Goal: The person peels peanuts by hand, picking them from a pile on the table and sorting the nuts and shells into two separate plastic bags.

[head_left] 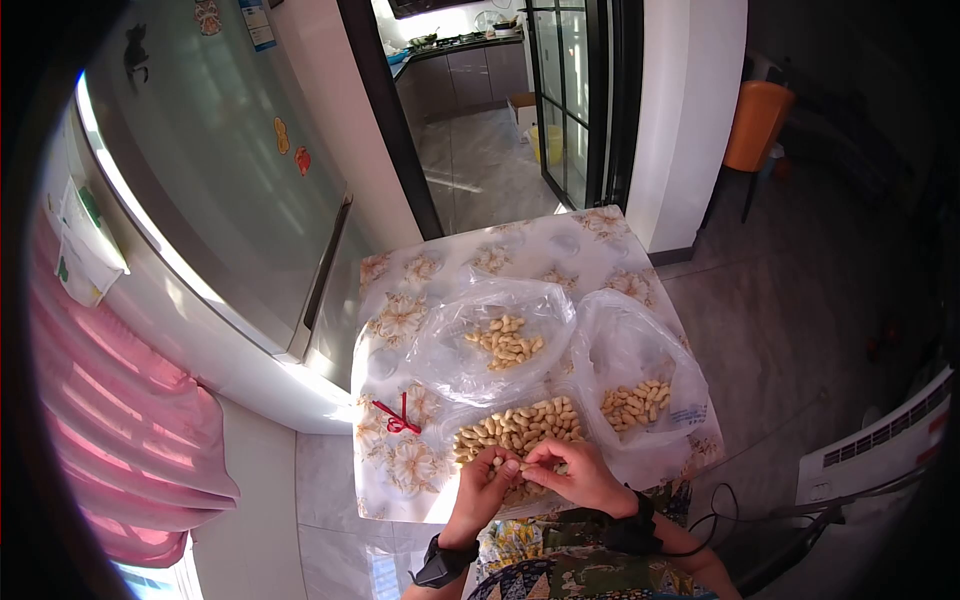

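Observation:
My left hand (pixel 484 484) and my right hand (pixel 575 474) meet over the near side of a clear plastic tray (pixel 436 434). The tray is full of unshelled peanuts (pixel 520 425). Fingers of both hands are closed in a pinch, with the fingertips together on a peanut (pixel 498 462) that they mostly cover. Beyond the tray, an open clear plastic bag (pixel 437 352) has a small heap of peanuts (pixel 508 345) in it. To the right, a second plastic bag (pixel 620 335) holds another heap of peanuts (pixel 637 403).
A red ribbon or tie (pixel 400 415) lies on the flowered tablecloth (pixel 400 318) left of the tray. A fridge (pixel 230 170) stands close on the left. Past the table, a glass door (pixel 560 100) opens onto a kitchen. An orange stool (pixel 758 125) is at the right.

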The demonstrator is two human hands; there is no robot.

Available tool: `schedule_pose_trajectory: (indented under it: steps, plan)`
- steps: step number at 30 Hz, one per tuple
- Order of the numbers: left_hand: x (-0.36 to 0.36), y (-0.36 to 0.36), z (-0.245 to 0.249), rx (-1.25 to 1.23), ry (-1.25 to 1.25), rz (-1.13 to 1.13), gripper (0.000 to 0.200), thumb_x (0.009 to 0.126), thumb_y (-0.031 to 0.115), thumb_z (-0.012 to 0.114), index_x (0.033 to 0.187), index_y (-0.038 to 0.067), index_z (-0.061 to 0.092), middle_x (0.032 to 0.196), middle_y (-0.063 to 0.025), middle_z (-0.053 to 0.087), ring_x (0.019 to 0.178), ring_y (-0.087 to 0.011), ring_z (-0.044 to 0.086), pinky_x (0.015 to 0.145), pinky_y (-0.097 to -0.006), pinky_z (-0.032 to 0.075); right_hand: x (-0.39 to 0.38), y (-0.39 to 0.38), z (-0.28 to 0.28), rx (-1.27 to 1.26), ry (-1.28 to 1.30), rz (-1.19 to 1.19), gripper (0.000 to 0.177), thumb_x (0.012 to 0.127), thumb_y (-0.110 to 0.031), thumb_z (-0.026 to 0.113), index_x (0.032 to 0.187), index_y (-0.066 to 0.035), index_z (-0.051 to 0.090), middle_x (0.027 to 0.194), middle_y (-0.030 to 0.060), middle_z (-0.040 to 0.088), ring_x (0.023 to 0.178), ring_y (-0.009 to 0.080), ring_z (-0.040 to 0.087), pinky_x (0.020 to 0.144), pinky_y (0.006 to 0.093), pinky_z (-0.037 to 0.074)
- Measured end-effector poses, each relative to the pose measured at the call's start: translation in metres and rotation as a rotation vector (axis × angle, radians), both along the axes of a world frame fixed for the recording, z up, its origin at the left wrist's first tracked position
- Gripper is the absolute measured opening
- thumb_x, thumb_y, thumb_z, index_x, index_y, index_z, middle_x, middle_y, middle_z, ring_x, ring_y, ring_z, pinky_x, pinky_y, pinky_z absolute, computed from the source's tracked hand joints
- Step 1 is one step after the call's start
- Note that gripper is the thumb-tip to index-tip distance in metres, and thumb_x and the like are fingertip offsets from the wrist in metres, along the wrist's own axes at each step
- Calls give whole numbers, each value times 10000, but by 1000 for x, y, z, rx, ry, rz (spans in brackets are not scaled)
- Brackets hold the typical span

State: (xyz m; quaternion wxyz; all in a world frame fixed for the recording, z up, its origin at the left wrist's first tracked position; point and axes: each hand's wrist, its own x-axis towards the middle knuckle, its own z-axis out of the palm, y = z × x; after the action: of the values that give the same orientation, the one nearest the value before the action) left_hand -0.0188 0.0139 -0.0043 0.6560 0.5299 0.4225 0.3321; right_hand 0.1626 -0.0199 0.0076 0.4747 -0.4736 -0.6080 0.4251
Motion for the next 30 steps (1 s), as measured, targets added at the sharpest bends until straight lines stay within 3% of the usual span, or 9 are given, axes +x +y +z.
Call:
schedule_pose_trajectory:
  steps: [11, 13, 20, 25, 28, 29, 30]
  plan:
    - [4, 0, 5, -7, -84, -21, 163, 958, 184, 580, 990, 32, 532, 805, 0, 582, 706, -53, 525, 630, -200, 434, 0, 1, 3, -26, -3, -28, 153, 852, -115, 709, 917, 1, 632, 768, 31, 649, 703, 85, 614, 630, 233, 488]
    - [4, 0, 4, -72, -118, -31, 156, 964, 167, 559, 1029, 34, 511, 806, -6, 580, 698, -61, 529, 630, -201, 436, -2, 3, 2, -37, 102, -73, 141, 862, -93, 693, 942, 10, 638, 800, 26, 656, 730, 76, 613, 655, 224, 491]
    - [3, 0, 1, -51, -146, -55, 129, 961, 113, 509, 1065, 38, 486, 851, -20, 594, 773, -73, 543, 684, -207, 449, 3, 27, 18, 44, 38, -148, 168, 881, -50, 656, 1032, 20, 628, 945, 50, 668, 835, 66, 609, 730, 223, 500]
    - [2, -1, 4, -65, -65, -108, 181, 980, 141, 500, 1116, 27, 538, 856, -5, 588, 805, -70, 542, 712, -212, 447, 3, 64, 35, 130, 3, -233, 169, 866, -79, 684, 992, 22, 633, 828, 32, 668, 782, 54, 593, 706, 217, 481]
    - [1, -2, 5, -28, -54, -161, 243, 992, 168, 493, 1178, 31, 567, 845, 9, 578, 795, -59, 526, 715, -204, 432, 2, 88, 42, 185, -12, -298, 157, 863, -90, 690, 975, 6, 637, 800, 40, 674, 756, 73, 604, 715, 235, 483]
    - [1, -3, 5, -25, -53, -160, 243, 992, 168, 493, 1178, 31, 567, 845, 9, 578, 795, -59, 526, 715, -204, 432, 3, 93, 45, 152, -53, -290, 203, 851, -86, 692, 1029, -21, 618, 935, 75, 668, 778, 121, 620, 723, 261, 491]
    - [1, -3, 4, -9, -78, -171, 274, 996, 187, 489, 1211, 28, 547, 840, 17, 560, 740, -49, 485, 655, -190, 399, 2, 95, 43, 158, -50, -288, 203, 851, -86, 692, 1029, -21, 618, 935, 75, 668, 778, 121, 620, 723, 261, 491]
